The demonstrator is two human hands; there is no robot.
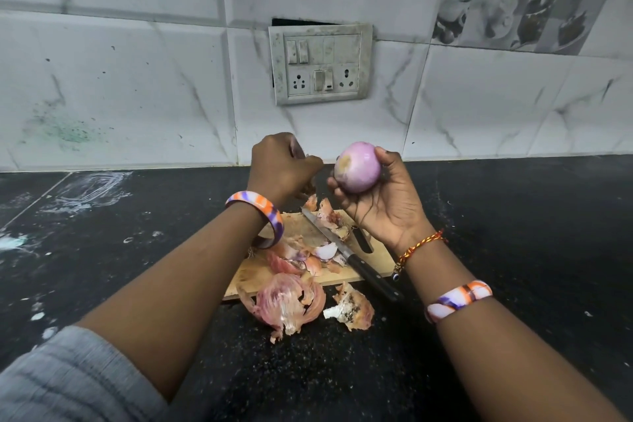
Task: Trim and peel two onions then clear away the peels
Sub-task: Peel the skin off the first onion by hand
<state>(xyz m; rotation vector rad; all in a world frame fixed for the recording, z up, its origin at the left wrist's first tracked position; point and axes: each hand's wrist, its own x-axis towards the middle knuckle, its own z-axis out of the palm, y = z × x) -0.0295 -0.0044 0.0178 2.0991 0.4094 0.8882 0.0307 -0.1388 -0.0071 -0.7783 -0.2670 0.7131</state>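
Right hand (pixel 368 195) cups peeled onion (pixel 357 166), fingers curled round it, raised above far end of cutting board (pixel 373 259)
Left hand (pixel 282 169) just left of onion, fingers curled; contents cannot tell
Trimmed end faces left hand
Peels (pixel 286 301) below hands, on board and counter (pixel 513 233)
Knife (pixel 346 250) lies diagonal on board, handle toward right arm

Your right hand (pixel 373 202) holds one peeled onion (pixel 357 167) up above the board: pale purple, smooth, a yellowish trimmed patch on its left face. Papery pink-brown peels (pixel 287 305) lie heaped on the wooden cutting board (pixel 301 226) and spill over its near edge. The knife (pixel 346 250) lies slantwise among them.
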